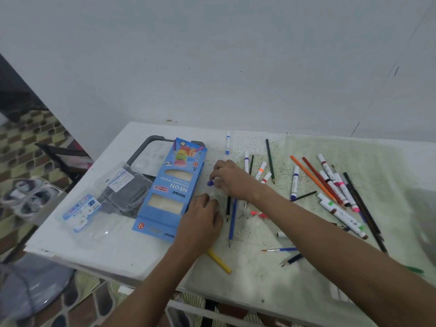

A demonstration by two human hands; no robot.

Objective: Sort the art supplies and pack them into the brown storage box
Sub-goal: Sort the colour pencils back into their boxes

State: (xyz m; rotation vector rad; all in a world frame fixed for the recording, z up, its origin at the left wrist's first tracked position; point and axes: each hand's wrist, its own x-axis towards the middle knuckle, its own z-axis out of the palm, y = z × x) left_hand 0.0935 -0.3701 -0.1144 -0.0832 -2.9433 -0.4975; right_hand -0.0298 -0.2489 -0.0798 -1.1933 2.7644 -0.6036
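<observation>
Blue pencil box point(172, 187) on the counter point(122, 251) reads "Ninso NEON COLOURED PENCILS" with a "12", lying just left of both hands. Right hand point(232, 179) pinches a purple-tipped marker point(210, 183); left hand point(201, 220) rests curled on the box's edge. One yellow pencil point(219, 261) pokes out below it.

What I can't make out from the head camera

My right hand point(232, 179) covers most of the purple-tipped marker point(210, 183), so I can't tell exactly how my fingers sit on it. My left hand point(200, 223) hides the upper end of the yellow pencil point(219, 260) and the near corner of the blue pencil box point(171, 188). My right forearm crosses the small paintbrush point(279, 250). A green item point(415, 270) at the far right is blurred beyond telling. The small print on the clear plastic pack point(81, 212) is too small to read.
</observation>
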